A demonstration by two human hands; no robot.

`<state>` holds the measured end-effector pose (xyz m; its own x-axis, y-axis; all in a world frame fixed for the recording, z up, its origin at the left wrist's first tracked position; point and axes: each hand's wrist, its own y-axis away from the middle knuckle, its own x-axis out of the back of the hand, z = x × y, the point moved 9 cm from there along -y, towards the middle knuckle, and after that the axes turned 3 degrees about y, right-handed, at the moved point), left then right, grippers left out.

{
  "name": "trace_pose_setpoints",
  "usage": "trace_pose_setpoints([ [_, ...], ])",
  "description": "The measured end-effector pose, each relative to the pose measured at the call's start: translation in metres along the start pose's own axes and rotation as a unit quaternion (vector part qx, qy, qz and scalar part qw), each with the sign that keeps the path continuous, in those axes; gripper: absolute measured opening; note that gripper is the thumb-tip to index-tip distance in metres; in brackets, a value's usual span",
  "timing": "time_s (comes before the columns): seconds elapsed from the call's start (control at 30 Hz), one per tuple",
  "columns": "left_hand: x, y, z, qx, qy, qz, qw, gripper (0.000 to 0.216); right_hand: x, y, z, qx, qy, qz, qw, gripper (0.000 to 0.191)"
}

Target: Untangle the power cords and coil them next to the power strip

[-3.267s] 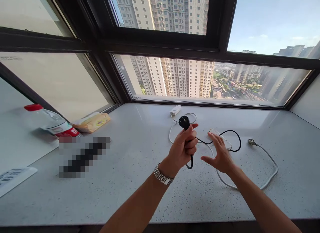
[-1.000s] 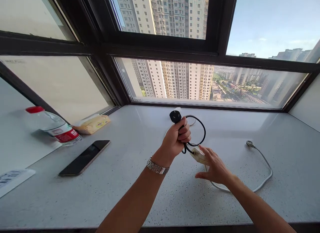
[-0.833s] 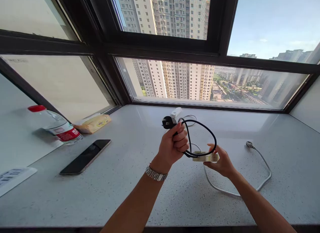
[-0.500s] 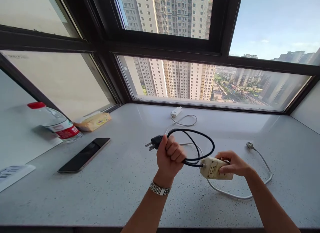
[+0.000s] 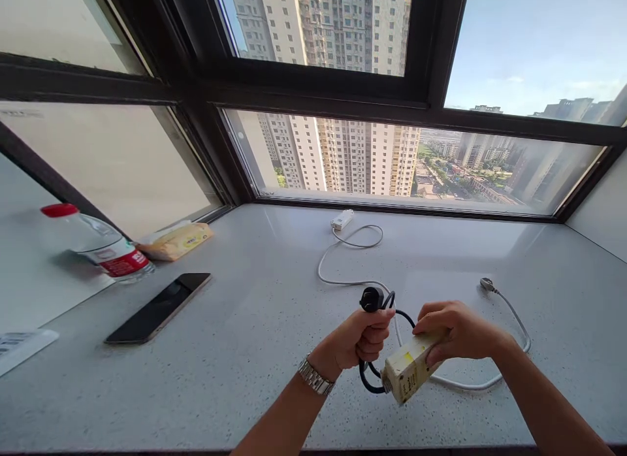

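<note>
My left hand (image 5: 360, 338), with a metal watch on its wrist, is closed around a looped black power cord (image 5: 371, 385). The cord's black plug (image 5: 371, 299) sticks up above the fist. My right hand (image 5: 455, 330) grips the far end of a yellowed power strip (image 5: 409, 376), thumb on the near face and fingers over the top. The black cord enters the strip's lower left end. The strip is tilted, held above the counter. Behind both hands, a white cord (image 5: 337, 283) runs across the counter, partly hidden by them.
A small white power strip (image 5: 342, 219) lies near the window, and a grey plug (image 5: 487, 284) rests at the right. On the left are a phone (image 5: 159, 309), a tissue pack (image 5: 176, 240) and a red-capped bottle (image 5: 105, 244). A dark window frame (image 5: 313, 97) bounds the speckled counter (image 5: 235, 384).
My left hand has moved right and down, drawing the black cord into a tighter bundle and turning the plug upward. My right hand has tilted the power strip, its cord end now lower.
</note>
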<state>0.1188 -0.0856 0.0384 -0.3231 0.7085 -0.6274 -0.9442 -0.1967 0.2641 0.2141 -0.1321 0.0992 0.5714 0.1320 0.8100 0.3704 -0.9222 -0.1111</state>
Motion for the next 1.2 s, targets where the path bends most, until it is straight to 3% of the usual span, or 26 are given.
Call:
trace_pose_setpoints([
  [0.13,-0.038,0.012,-0.02,0.069,0.024,-0.114,0.991,0.063,-0.002,0.002,0.008,-0.014,-0.049,0.042,0.998,0.1],
  [0.2,-0.055,0.018,-0.025,0.096,0.039,-0.161,0.982,0.063,-0.015,0.001,0.009,-0.007,-0.112,0.016,0.994,0.111],
  [0.3,-0.069,0.025,-0.023,0.102,0.063,-0.197,0.973,0.061,-0.035,0.0,0.007,-0.005,-0.236,-0.032,0.971,0.106],
  [0.47,-0.061,0.027,-0.021,0.084,0.074,-0.206,0.972,0.06,-0.047,0.002,0.003,-0.024,-0.315,-0.04,0.948,0.08],
  [0.6,-0.037,0.016,-0.011,0.035,0.063,-0.14,0.988,0.057,-0.053,0.008,0.014,-0.085,-0.308,-0.04,0.947,0.057],
  [0.77,-0.001,-0.003,0.015,-0.064,0.032,0.045,0.996,0.04,-0.061,0.015,0.027,-0.136,-0.349,-0.021,0.927,0.057],
  [0.9,0.021,-0.013,0.019,-0.104,-0.012,0.139,0.985,0.039,-0.062,0.021,0.028,-0.138,-0.397,-0.019,0.907,0.053],
  [1.03,0.04,-0.023,0.01,-0.088,-0.073,0.168,0.979,0.039,-0.056,0.029,0.041,-0.184,-0.347,-0.013,0.92,0.054],
  [1.2,0.046,-0.042,0.006,-0.088,0.016,0.161,0.983,0.035,-0.037,0.041,0.076,-0.3,-0.318,0.053,0.898,0.061],
])
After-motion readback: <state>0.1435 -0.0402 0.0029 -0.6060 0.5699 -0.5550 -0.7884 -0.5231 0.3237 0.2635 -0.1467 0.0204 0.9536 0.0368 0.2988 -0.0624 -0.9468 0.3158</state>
